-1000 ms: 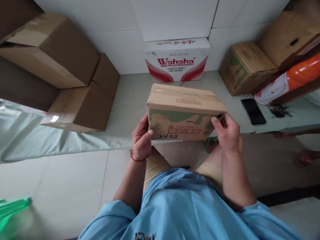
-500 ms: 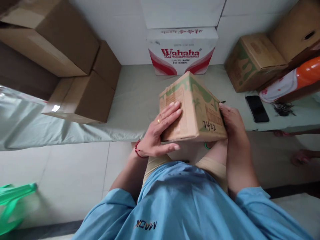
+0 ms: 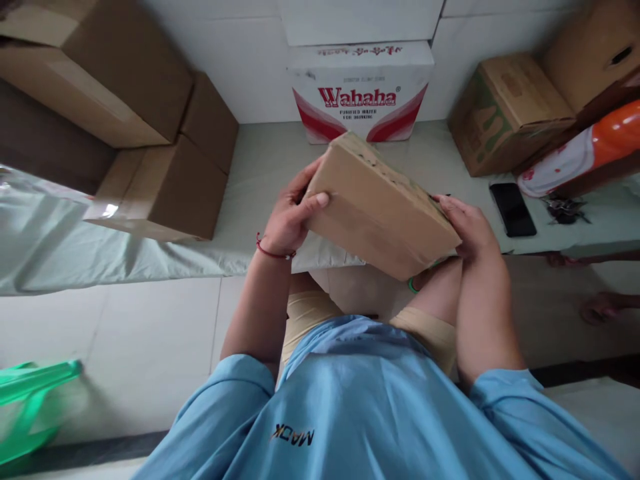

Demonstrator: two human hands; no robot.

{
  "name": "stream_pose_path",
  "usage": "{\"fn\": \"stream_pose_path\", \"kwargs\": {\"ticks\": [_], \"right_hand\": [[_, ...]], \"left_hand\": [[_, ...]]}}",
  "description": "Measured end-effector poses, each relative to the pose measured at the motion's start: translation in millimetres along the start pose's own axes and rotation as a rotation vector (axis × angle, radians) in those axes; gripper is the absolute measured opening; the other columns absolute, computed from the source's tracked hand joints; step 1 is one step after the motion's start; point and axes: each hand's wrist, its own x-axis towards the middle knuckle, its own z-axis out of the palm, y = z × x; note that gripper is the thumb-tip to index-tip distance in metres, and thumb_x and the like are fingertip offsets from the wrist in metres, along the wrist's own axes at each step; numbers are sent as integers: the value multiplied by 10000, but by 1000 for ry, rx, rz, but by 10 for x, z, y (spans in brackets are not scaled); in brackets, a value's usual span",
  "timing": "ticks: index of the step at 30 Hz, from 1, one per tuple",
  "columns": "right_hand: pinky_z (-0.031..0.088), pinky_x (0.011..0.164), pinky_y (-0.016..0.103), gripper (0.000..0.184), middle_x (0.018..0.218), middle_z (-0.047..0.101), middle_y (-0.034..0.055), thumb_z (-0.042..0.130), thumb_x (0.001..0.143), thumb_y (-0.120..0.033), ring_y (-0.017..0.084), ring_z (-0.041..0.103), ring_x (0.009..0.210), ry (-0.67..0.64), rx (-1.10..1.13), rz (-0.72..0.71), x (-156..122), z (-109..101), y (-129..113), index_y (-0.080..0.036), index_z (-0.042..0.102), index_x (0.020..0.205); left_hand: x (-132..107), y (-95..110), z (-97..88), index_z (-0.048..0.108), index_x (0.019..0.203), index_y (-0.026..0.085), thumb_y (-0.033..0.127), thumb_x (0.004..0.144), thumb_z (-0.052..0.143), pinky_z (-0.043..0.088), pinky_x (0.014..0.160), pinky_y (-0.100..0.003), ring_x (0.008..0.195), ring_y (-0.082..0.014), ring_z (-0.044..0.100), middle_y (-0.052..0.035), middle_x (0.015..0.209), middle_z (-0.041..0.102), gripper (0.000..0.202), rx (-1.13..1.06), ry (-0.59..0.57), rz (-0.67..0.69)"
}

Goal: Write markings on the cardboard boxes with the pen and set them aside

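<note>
A brown cardboard box [image 3: 380, 207] is tilted between my two hands, over the front edge of the covered table. Its plain side faces me, and green print shows along its upper edge. My left hand [image 3: 295, 213] grips the box's left end, with the thumb on the plain side and the fingers mostly hidden behind. On the right end, my right hand [image 3: 465, 223] is closed round the edge. A small dark tip shows beside its fingers; I cannot make out what it belongs to.
A white Wahaha carton [image 3: 363, 93] stands against the wall. Brown boxes [image 3: 160, 187] are stacked at left. Another box [image 3: 505, 113], a black phone [image 3: 513, 209], keys [image 3: 565, 209] and an orange-and-white package [image 3: 590, 147] lie at right. A green plastic object [image 3: 40, 383] is at lower left.
The box has been turned over, so its marked side with handwritten numbers has gone from view and a plain side faces me. My left hand has moved from its face to its left end.
</note>
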Motion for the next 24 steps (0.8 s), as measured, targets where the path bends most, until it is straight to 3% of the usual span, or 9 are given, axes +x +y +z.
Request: {"fn": "stream_pose_path", "kwargs": {"ticks": [2, 4, 8, 12, 15, 19, 22, 24], "right_hand": [[528, 517, 264, 619, 786, 755, 21, 703, 878, -805, 157, 678, 613, -36, 69, 103, -98, 32, -147, -233, 835, 1076], [526, 497, 257, 667, 773, 741, 22, 662, 902, -830, 155, 686, 589, -65, 116, 115, -217, 87, -330, -232, 818, 1153], [532, 546, 260, 638, 713, 699, 15, 578, 976, -811, 161, 709, 588, -118, -8, -33, -445, 262, -763, -232, 817, 1098], [512, 634, 271, 624, 623, 632, 18, 546, 1014, -776, 188, 717, 668, -109, -194, -177, -540, 405, -1042, -217, 802, 907], [500, 641, 284, 580, 643, 648, 21, 596, 993, -759, 206, 712, 708, -76, -213, -194, -507, 416, -972, -223, 813, 958], [420, 503, 278, 613, 593, 609, -22, 620, 959, -775, 140, 562, 469, -70, -158, -99, -391, 363, -631, -210, 813, 1098], [329, 429, 256, 630, 509, 496, -63, 586, 954, -812, 94, 429, 372, -33, -79, -32, -301, 343, -371, -216, 788, 978], [325, 428, 246, 659, 490, 433, -63, 563, 941, -850, 95, 437, 401, 12, -47, -14, -243, 342, -238, -223, 737, 834]], "left_hand": [[33, -66, -94, 778, 1196, 207, 400, 675, 1008, 592, 1140, -549, 1478, -489, 577, -104, 1289, 785, 602, -22, 6, -33], [35, -146, -216, 786, 1103, 179, 492, 700, 976, 606, 1131, -516, 1423, -457, 634, -116, 1183, 812, 545, -41, 52, -48], [-27, -282, -454, 794, 1068, 190, 626, 785, 882, 597, 1137, -451, 1379, -370, 676, -54, 1134, 830, 527, -48, 145, -11], [-113, -312, -518, 786, 1049, 224, 646, 738, 888, 622, 1085, -381, 1369, -319, 687, -60, 1175, 832, 533, -60, 175, 15], [-182, -259, -431, 784, 1046, 236, 638, 765, 872, 619, 1105, -404, 1383, -329, 677, -79, 1227, 820, 499, -40, 161, -15], [-254, -135, -219, 782, 1070, 237, 582, 791, 877, 589, 1161, -424, 1404, -318, 647, -72, 1285, 791, 454, -42, 192, -33], [-254, -69, -66, 762, 1115, 235, 552, 794, 899, 591, 1164, -460, 1400, -322, 632, -67, 1326, 758, 471, -35, 196, -100], [-227, -61, 17, 740, 1142, 242, 571, 784, 911, 613, 1124, -522, 1380, -357, 636, -70, 1327, 742, 516, -2, 200, -167]]}}
